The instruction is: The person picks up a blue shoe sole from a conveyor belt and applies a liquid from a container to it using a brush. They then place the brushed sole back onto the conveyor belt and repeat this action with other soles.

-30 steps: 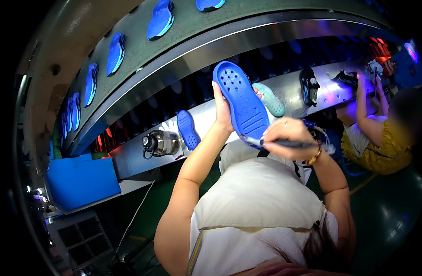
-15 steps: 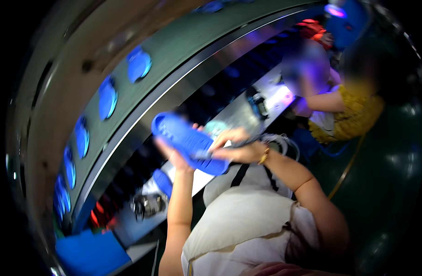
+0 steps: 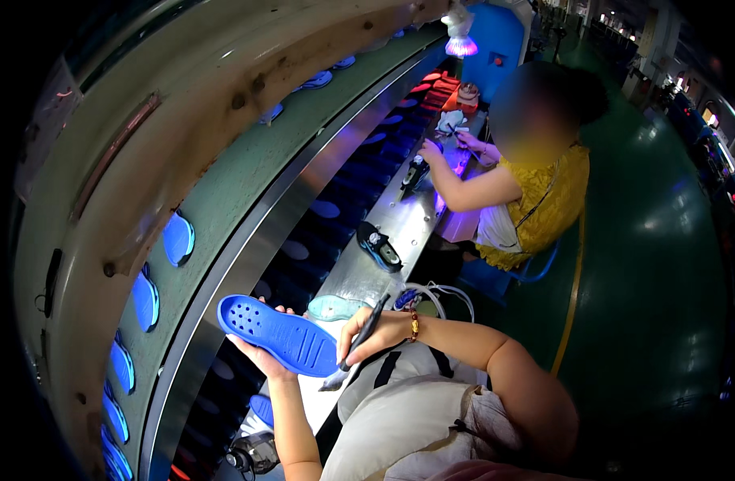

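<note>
A blue shoe sole (image 3: 275,330) is tilted up in front of me, its holed and grooved face showing. My left hand (image 3: 263,360) grips it from beneath, fingertips curling over the far edge. In my right hand (image 3: 374,333) is a slim black pen-shaped tool (image 3: 375,317), slanting down with its tip at the sole's right end. I cannot tell whether the tip touches the sole. Just beyond my hands, a pale green sole-shaped piece (image 3: 334,307) lies on the bench.
Several blue soles (image 3: 177,239) lie on the green belt (image 3: 231,188) at left. On the metal bench (image 3: 359,280) are a black shoe (image 3: 379,248), another blue sole (image 3: 262,407) and a glassy container (image 3: 257,453). A co-worker in yellow (image 3: 548,196) sits farther along.
The view has shifted, showing more of the bench and the co-worker. The tool's tip has gone from the sole's grooved area to its right end. Both hands keep their grip.
</note>
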The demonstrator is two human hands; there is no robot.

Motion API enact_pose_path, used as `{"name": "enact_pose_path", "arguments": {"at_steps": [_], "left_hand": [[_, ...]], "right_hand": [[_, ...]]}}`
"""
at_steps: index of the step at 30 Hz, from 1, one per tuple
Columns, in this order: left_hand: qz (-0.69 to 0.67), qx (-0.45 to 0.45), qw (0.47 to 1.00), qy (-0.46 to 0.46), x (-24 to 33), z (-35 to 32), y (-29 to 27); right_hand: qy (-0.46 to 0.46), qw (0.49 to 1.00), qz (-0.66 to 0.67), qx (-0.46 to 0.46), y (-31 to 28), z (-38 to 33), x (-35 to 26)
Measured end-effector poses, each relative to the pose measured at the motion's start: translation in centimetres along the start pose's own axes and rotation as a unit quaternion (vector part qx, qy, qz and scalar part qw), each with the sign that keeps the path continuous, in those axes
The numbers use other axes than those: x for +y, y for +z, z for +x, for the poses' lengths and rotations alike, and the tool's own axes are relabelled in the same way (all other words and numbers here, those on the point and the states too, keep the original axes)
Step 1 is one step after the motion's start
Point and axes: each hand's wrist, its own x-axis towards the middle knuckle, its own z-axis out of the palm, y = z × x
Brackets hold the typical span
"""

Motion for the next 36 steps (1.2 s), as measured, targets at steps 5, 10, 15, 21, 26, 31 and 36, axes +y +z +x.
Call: {"name": "enact_pose_path", "arguments": {"at_steps": [5, 10, 15, 21, 26, 31, 36], "left_hand": [[-0.011, 0.028, 0.999, -0.009, -0.2, 0.4, 0.2], [-0.010, 0.024, 1.000, -0.016, 0.0, 0.1, 0.9], [-0.021, 0.021, 0.999, 0.013, 0.1, 1.0, 2.3], [0.013, 0.051, 0.997, 0.064, -1.6, -1.9, 2.2], [-0.046, 0.059, 0.997, 0.021, -1.8, -1.2, 2.7], [-0.053, 0.038, 0.998, -0.016, -0.9, -0.9, 2.1], [-0.044, 0.036, 0.998, 0.008, -0.7, -1.0, 2.1]], "right_hand": [[0.037, 0.991, -0.063, 0.113, -0.2, 0.1, 1.3], [0.000, 0.997, 0.066, 0.043, -0.9, -0.4, 1.3], [-0.023, 0.968, 0.174, 0.182, -0.9, 0.3, 3.3], [-0.018, 0.895, 0.380, 0.232, 1.0, 2.0, 1.4], [-0.029, 0.938, 0.213, 0.272, 2.0, 2.3, 1.4], [-0.014, 0.978, 0.056, 0.200, 2.0, 1.1, -0.6], [-0.069, 0.968, 0.007, 0.242, 2.0, 2.9, -0.2]]}}
